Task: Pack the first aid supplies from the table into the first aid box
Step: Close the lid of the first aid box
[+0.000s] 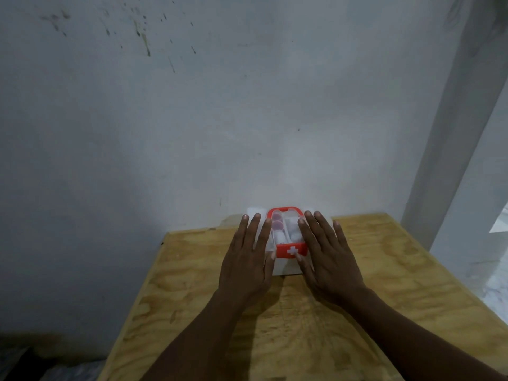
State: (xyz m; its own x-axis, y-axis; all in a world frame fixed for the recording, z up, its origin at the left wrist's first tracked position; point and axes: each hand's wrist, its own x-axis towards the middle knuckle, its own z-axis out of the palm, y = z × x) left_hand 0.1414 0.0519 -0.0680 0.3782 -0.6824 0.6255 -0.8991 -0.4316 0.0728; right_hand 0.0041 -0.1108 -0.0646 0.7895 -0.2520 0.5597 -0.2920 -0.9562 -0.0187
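In the head view, the first aid box [286, 243] sits between the two hands on the wooden surface [384, 284], at its far end near the wall [192, 119]. The left hand [247, 259] lies flat with fingers spread and straight on the box's left side, and the right hand [325, 257] lies the same way on its right side; neither hand holds anything, both palms facing down on the clear lid. Through the lid, small white items and what look like pinkish round caps [276, 220] show beyond the fingertips, so the supplies appear to be inside already, and no loose supply is visible on the surface around the hands. The step in hand looks like pressing the lid shut, which puts the task near its end. The next move likely calls for even downward pressure from both palms until the red latch [290, 250], marked with a white cross and sitting just between the thumbs, catches. The box's long axis seems to run from one hand to the other, latch side facing the person, red handle [285, 210] lying toward the wall past the fingertips.
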